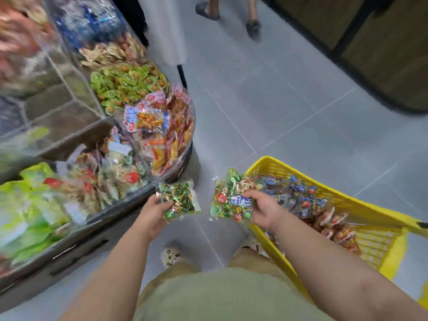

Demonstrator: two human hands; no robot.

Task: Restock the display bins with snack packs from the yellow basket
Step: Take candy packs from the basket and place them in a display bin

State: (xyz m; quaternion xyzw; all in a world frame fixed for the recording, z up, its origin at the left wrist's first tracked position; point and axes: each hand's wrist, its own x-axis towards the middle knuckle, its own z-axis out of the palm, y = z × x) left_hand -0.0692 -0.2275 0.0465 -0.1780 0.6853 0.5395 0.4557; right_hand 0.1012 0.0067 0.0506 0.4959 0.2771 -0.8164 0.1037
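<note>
Step in hand: transfer from basket to bins, mid-carry.

Left grip (154, 214) was curled round a small green snack pack (179, 200), held over the floor just beside the front edge of the display bins (64, 121).

Right grip (261, 209) pinched a larger mixed-colour pack (229, 200) at the near corner of the yellow basket (370, 214), which sat on the floor with many packs (301, 198) left in it.

Judgement: restocking was well short of done. The next move calls for matching each pack to a bin of like goods. The image of the bins was blurred, so no match could be confirmed.
</note>
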